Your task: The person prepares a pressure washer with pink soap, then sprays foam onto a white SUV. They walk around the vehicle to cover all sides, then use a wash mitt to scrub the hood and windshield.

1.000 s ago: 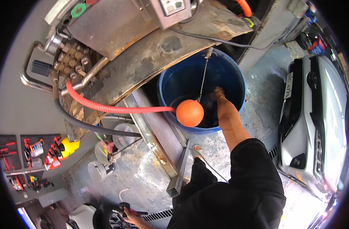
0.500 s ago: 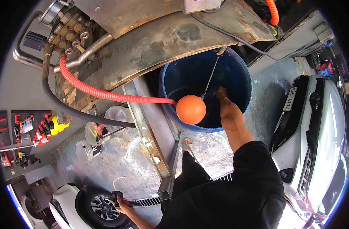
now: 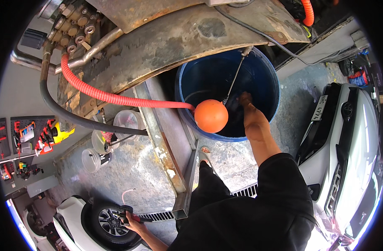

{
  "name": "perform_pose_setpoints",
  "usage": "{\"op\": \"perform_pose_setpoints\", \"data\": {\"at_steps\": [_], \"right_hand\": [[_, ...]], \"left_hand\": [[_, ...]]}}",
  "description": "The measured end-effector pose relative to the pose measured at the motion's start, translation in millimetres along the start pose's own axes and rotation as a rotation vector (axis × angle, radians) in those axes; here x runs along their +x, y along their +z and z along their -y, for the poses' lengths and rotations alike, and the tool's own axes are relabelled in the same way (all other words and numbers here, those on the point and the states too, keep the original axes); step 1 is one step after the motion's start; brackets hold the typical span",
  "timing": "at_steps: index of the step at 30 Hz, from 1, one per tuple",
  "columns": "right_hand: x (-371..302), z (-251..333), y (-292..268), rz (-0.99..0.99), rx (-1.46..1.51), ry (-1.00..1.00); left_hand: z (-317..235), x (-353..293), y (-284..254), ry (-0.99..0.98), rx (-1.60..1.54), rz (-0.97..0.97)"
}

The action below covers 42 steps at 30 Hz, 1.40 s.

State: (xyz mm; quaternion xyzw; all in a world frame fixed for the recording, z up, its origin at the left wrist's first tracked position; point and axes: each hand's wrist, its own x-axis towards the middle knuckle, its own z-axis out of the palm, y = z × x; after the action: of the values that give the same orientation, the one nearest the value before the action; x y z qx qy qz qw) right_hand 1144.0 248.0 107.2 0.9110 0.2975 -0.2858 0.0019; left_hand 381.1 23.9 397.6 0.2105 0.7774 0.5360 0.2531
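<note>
Right hand point(image 3: 251, 109) reached down over the rim of the blue barrel point(image 3: 270, 79), fingers dipped toward the dark inside, close by the lower end of a thin metal rod point(image 3: 234, 75) slanting down from the rusty machine body point(image 3: 179, 37). Could not tell whether those fingers were apart or pinched on something; too dark and small to read. Sat just right of the orange float ball point(image 3: 211, 116), near it but apparently not touching. Ball hung at the barrel's near-left rim, at the end of the red ribbed hose point(image 3: 112, 97) running in from the valve block point(image 3: 74, 23) at upper left.

Left hand point(image 3: 130, 219) low at the bottom edge, wrapped around a dark, red-handled tool point(image 3: 129, 213), held against the tyre of a small white vehicle point(image 3: 74, 217).

Black hose point(image 3: 66, 113) curved beneath the red one. Clear plastic containers point(image 3: 116, 125) stood on the stained concrete floor point(image 3: 133, 167) beside a steel beam point(image 3: 166, 142). Sandalled foot point(image 3: 204, 153) planted below the barrel. Silver car point(image 3: 350, 146) parked at the right. Tool board point(image 3: 24, 138) with red and yellow items on the left wall.
</note>
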Motion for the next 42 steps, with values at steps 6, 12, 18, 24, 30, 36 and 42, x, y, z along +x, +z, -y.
{"op": "perform_pose_setpoints", "data": {"at_steps": [6,12,18,24,30,36,42], "right_hand": [[31,-19,36,-0.132,-0.128,-0.107],[33,-19,35,-0.103,-0.043,-0.066],[22,-9,17,-0.121,-0.139,-0.151],[17,-6,-12,-0.137,-0.189,-0.166],[-26,13,-125,-0.148,-0.358,-0.35],[-169,30,-233,-0.34,-0.136,-0.296],[-313,34,-314,-0.503,-0.033,-0.405]], "left_hand": [[-4,-4,4,-0.019,-0.011,-0.008],[-5,-1,3,-0.007,0.001,0.002],[-5,5,7,0.019,0.036,0.006],[-19,-2,30,0.08,0.022,0.073],[-73,-1,48,0.194,0.089,0.211],[-127,10,52,0.292,-0.04,0.349],[-200,14,41,0.447,-0.305,0.593]]}}
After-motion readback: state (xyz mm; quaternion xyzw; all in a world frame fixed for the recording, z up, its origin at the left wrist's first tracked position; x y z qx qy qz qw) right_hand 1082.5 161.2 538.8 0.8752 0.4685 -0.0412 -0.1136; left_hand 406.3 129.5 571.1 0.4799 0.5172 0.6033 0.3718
